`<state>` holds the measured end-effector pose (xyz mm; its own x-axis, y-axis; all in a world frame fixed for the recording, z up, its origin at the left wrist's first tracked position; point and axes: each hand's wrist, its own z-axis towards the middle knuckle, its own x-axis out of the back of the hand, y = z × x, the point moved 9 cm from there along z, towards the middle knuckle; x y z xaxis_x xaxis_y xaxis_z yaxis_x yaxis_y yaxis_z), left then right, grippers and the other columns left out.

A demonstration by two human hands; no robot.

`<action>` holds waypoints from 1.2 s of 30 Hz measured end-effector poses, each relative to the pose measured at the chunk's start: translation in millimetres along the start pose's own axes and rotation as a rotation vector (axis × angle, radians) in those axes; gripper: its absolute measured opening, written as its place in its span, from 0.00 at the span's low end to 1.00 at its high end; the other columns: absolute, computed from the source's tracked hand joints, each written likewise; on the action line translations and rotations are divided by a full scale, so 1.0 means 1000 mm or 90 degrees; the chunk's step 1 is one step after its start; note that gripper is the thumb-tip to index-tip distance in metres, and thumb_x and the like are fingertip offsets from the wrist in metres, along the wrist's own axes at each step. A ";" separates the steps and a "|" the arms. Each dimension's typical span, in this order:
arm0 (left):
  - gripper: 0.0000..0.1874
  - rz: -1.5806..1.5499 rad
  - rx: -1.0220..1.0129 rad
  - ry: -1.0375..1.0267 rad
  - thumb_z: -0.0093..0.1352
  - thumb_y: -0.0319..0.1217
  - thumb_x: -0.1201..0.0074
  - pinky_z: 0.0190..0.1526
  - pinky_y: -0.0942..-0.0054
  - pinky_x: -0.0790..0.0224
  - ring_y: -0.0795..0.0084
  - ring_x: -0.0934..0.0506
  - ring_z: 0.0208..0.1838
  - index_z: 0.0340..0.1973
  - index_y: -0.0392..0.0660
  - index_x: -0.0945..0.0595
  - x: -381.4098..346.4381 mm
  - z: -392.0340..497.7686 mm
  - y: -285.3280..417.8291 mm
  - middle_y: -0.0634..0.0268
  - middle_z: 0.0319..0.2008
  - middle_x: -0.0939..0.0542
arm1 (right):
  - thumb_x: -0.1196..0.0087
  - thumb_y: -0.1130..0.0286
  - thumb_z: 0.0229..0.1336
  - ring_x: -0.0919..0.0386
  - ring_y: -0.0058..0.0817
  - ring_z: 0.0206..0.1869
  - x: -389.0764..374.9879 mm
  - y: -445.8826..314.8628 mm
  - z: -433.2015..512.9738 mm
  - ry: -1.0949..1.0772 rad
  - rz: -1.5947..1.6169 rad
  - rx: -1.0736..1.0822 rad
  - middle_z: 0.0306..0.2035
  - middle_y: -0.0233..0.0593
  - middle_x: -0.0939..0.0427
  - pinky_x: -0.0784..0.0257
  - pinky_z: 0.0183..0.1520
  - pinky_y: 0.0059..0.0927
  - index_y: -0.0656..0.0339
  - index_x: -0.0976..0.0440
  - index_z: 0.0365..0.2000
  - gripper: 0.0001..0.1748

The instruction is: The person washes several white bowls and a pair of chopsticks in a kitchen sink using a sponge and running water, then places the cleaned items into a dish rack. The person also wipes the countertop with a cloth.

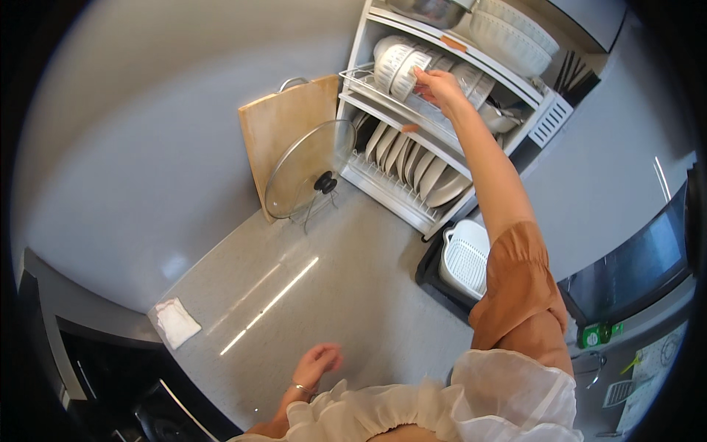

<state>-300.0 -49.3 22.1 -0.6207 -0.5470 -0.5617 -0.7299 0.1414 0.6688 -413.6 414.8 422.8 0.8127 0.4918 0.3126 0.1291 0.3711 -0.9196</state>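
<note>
My right hand (439, 91) reaches up to the middle shelf of a white dish rack (400, 113). Its thumb and fingers pinch the rim of a white patterned bowl (406, 80), the front one in a row of bowls lying on their sides. Other white bowls (467, 77) stand behind my hand, partly hidden by it. Low in front of my body is my left hand (320, 362), over the grey countertop (331, 287). It is slightly blurred, its fingers loosely bent with nothing seen in them.
Plates (414, 160) fill the lower rack. A glass pot lid (309, 171) stands on a wire holder before a wooden cutting board (287, 132). A white basket (467, 254) sits right of the rack, a folded cloth (178, 323) at left. Large bowls (511, 38) stand on top.
</note>
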 end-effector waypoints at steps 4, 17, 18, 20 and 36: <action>0.09 0.027 -0.013 -0.001 0.66 0.28 0.52 0.35 0.76 0.33 0.73 0.27 0.31 0.41 0.39 0.24 -0.011 -0.009 0.004 0.62 0.29 0.24 | 0.50 0.63 0.59 0.28 0.20 0.41 0.029 -0.018 -0.154 -0.127 -0.086 0.203 0.38 0.35 0.23 0.35 0.46 0.22 0.66 0.28 0.41 0.16; 0.09 0.266 0.034 -0.178 0.67 0.29 0.53 0.37 0.80 0.33 0.79 0.26 0.33 0.41 0.41 0.23 -0.127 -0.027 -0.037 0.66 0.29 0.23 | 0.44 0.56 0.50 0.30 0.37 0.53 0.204 0.250 -0.656 -0.266 -0.542 -0.443 0.47 0.48 0.26 0.39 0.58 0.40 0.59 0.31 0.50 0.28; 0.09 0.282 0.042 -0.183 0.67 0.28 0.53 0.37 0.80 0.33 0.79 0.27 0.33 0.41 0.41 0.23 -0.137 -0.028 -0.042 0.67 0.29 0.23 | 0.43 0.56 0.49 0.33 0.34 0.56 0.189 0.260 -0.673 -0.292 -0.589 -0.357 0.49 0.48 0.28 0.48 0.63 0.44 0.57 0.33 0.52 0.30; 0.09 0.314 0.056 -0.196 0.67 0.28 0.53 0.37 0.80 0.33 0.79 0.27 0.33 0.41 0.41 0.23 -0.156 -0.033 -0.054 0.67 0.29 0.23 | 0.43 0.63 0.48 0.29 0.36 0.52 0.176 0.269 -0.697 -0.222 -0.602 -0.236 0.45 0.45 0.25 0.51 0.65 0.45 0.54 0.31 0.48 0.24; 0.09 0.342 0.084 -0.235 0.66 0.28 0.52 0.36 0.80 0.33 0.79 0.26 0.32 0.41 0.42 0.23 -0.196 -0.040 -0.091 0.67 0.30 0.23 | 0.45 0.74 0.47 0.25 0.46 0.34 0.213 0.246 -0.686 0.078 -0.444 -0.143 0.29 0.49 0.24 0.31 0.35 0.39 0.62 0.26 0.31 0.08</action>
<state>-100.3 11.9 90.6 -0.9482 -0.0575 -0.3124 -0.3060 0.4281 0.8503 181.0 70.4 99.9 0.5549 0.1047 0.8253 0.7408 0.3893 -0.5474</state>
